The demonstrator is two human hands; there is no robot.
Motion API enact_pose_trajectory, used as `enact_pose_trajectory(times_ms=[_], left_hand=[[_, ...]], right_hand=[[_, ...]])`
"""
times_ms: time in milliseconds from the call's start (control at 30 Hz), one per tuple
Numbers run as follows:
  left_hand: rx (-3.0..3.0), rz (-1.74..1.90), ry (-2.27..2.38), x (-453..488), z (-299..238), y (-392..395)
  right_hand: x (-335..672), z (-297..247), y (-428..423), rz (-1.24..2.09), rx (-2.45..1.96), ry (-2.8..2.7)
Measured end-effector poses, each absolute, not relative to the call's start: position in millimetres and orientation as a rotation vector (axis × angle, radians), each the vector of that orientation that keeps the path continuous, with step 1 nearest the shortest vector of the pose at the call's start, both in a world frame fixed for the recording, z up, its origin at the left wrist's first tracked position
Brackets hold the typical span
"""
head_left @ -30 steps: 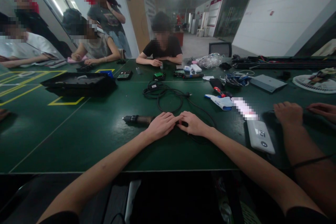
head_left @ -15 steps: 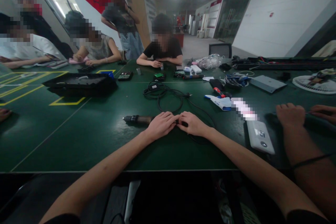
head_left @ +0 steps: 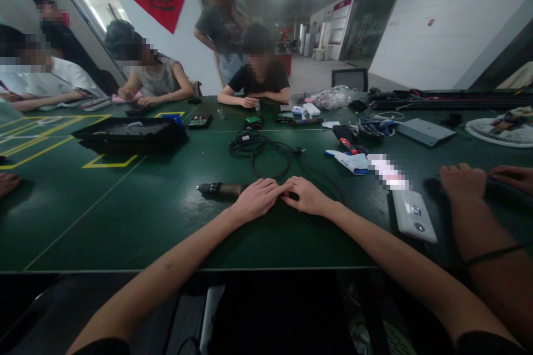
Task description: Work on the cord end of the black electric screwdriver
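Note:
A drill (head_left: 222,190) with a dark chuck lies on its side on the green table, chuck end pointing left. My left hand (head_left: 259,198) is closed over its rear part and hides that end. My right hand (head_left: 306,195) meets the left fingertips, its fingers curled around a small black part (head_left: 293,196); whether this belongs to the drill is hidden. Just beyond both hands lies a coiled black power cord (head_left: 270,158) with a plug (head_left: 300,150). One run of cord curves down beside my right hand.
A black tray (head_left: 131,134) stands at left. To the right are a white device (head_left: 413,216), a blue-white packet (head_left: 347,162) and a red-black tool (head_left: 348,146). A co-worker's hand (head_left: 463,182) rests at far right. Several people sit or stand across the table.
The view has shifted slightly. My fingers have moved a little closer over the black part, which shows less. The standing person behind appears farther right.

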State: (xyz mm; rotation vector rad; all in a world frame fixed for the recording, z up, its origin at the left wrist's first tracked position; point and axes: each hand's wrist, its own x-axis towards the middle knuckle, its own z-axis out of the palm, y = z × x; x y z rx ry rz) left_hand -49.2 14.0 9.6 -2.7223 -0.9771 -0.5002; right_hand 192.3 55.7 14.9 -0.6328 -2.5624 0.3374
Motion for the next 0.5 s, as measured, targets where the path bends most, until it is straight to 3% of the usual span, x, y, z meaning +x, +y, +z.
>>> enact_pose_trajectory(times_ms=[500], left_hand=[[-2.687,-0.491,-1.035,-47.5,13.2,12.3]], right_hand=[[192.4,15.5,55.2,0.327,-0.622,-2.57]])
